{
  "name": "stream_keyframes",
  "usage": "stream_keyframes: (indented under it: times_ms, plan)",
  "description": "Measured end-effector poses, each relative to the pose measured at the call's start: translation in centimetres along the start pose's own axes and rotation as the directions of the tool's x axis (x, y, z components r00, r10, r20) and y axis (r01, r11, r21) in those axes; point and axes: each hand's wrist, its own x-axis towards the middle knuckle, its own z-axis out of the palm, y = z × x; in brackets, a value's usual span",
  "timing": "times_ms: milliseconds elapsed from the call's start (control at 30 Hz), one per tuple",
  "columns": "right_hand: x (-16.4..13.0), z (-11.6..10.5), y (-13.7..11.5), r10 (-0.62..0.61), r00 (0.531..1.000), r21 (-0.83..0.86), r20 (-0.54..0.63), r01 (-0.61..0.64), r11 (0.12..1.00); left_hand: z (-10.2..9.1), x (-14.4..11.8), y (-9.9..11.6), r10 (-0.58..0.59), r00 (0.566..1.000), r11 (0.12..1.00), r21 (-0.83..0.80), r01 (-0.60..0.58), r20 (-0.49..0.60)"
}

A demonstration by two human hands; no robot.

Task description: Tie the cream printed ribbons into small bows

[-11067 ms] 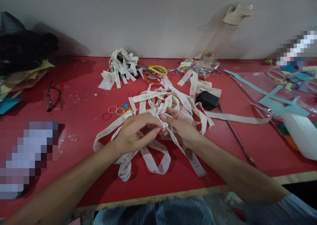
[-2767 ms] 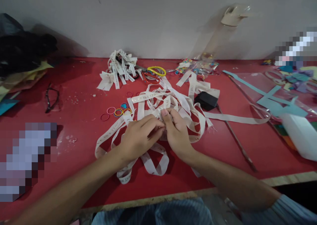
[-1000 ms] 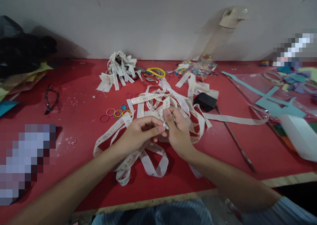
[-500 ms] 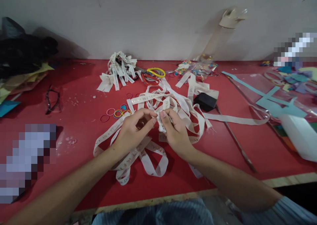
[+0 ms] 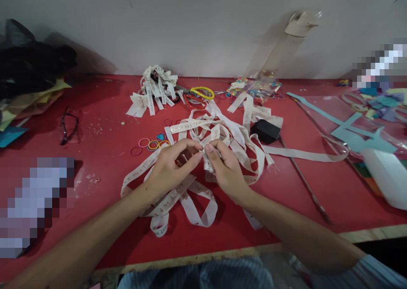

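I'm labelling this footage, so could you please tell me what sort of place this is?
Probably a craft worktable: a red tabletop strewn with printed white ribbon, small coloured rubber bands and blue paper cut-outs.

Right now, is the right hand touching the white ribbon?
Touching. Head view: right hand pinches a bunched piece of the white ribbon between thumb and fingers, no gap.

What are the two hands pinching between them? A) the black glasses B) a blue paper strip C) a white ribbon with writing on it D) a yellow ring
C: the left hand and right hand meet at a bunched piece of the white ribbon, while the yellow ring and the glasses lie apart on the red table.
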Motion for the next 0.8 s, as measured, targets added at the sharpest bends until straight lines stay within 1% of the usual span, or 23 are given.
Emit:
stream_keyframes:
  times_ms: [133, 300, 467, 600, 700, 800]
  plan:
    - [0.02, -0.11, 0.04, 0.018, 1.000, 0.042, -0.005, -0.018, 0.999, -0.01, 0.01, 0.12, -0.017, 1.000, 0.999, -0.030, 0.017, 0.021]
    - [0.01, -0.20, -0.04, -0.044, 0.999, 0.008, -0.004, 0.044, 0.999, 0.04, -0.01, 0.31, -0.039, 0.999, 0.997, -0.058, 0.040, 0.021]
    - [-0.07, -0.23, -0.24, -0.046, 0.999, 0.009, 0.007, 0.046, 0.999, 0.03, -0.01, 0.33, -0.062, 0.998, 0.995, -0.071, 0.064, 0.024]
    - [-0.23, -0.03, -0.12, -0.002, 1.000, 0.028, -0.001, 0.002, 1.000, 0.24, -0.07, 0.33, -0.074, 0.997, 0.990, -0.121, 0.072, -0.006]
    - [-0.29, 0.21, 0.10, 0.054, 0.998, 0.084, -0.022, -0.052, 0.995, 0.53, -0.15, 0.36, -0.131, 0.991, 0.971, -0.204, 0.127, -0.005]
    - [-0.26, 0.28, 0.25, 0.065, 0.998, 0.102, -0.027, -0.062, 0.993, 0.79, -0.22, 0.36, -0.159, 0.987, 0.958, -0.242, 0.154, 0.000]
